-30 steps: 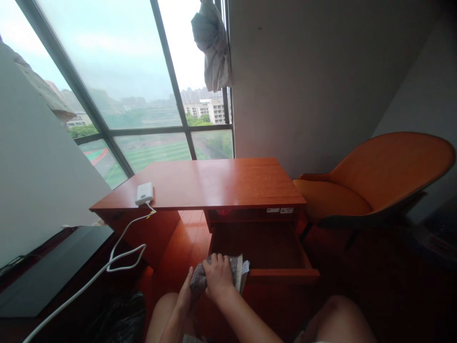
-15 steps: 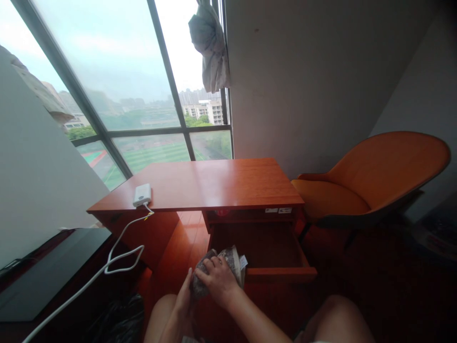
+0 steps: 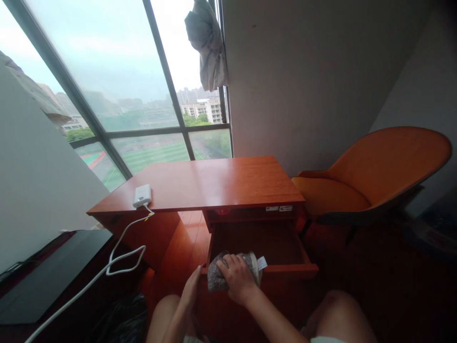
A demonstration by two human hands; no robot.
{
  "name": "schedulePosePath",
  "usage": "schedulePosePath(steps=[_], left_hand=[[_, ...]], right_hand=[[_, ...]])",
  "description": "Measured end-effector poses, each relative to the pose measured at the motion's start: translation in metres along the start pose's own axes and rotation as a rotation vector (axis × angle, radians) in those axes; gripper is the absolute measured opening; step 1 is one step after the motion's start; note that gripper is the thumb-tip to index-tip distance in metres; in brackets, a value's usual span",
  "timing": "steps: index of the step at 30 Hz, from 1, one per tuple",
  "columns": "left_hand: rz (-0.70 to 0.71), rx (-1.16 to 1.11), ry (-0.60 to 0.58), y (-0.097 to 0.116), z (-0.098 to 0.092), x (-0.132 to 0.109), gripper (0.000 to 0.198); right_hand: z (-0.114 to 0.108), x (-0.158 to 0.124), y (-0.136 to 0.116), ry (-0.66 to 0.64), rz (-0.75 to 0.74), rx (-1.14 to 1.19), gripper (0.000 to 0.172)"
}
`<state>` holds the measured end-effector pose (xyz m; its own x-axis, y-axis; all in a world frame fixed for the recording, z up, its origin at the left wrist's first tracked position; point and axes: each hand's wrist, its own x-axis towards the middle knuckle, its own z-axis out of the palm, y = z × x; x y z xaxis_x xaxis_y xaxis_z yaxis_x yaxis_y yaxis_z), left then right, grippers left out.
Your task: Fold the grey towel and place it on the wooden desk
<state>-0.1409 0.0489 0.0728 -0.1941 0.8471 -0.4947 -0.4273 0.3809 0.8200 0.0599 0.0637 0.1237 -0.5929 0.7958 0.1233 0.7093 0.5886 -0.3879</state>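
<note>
My right hand (image 3: 238, 276) is closed on a folded, speckled grey cloth (image 3: 216, 275) with a pale edge and a white tag. The cloth is held just in front of a pulled-out wooden drawer (image 3: 285, 271), overlapping its front panel in the picture. Left of the cloth is my left hand (image 3: 192, 287), apart from it, with its fingers stretched out. Its fingertips are by the left end of the drawer front; I cannot tell whether they touch it.
Above the drawer is a reddish wooden desk (image 3: 214, 183). A white charger-like box (image 3: 142, 196) stands on its left side, with a white cable (image 3: 110, 262) hanging from it. An orange chair (image 3: 389, 166) stands at the right. A dark flat panel (image 3: 53, 274) lies at the left.
My right hand has moved to the right with the cloth, toward the middle of the drawer front. My left hand has come off the cloth and moved slightly right.
</note>
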Motion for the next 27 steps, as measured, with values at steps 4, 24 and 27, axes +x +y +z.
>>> schedulePosePath(steps=[4, 24, 27], left_hand=[[0.078, 0.183, 0.059, -0.004, -0.002, 0.001, 0.034], [0.074, 0.152, 0.075, -0.002, 0.003, -0.002, 0.029], [0.088, 0.138, 0.067, -0.002, 0.004, -0.005, 0.029]], right_hand=[[-0.010, -0.040, 0.040, 0.019, 0.065, 0.005, 0.065], [-0.025, -0.190, 0.216, 0.569, 0.339, 0.161, 0.059], [-0.025, -0.194, 0.195, 0.467, 0.232, -0.003, 0.059]])
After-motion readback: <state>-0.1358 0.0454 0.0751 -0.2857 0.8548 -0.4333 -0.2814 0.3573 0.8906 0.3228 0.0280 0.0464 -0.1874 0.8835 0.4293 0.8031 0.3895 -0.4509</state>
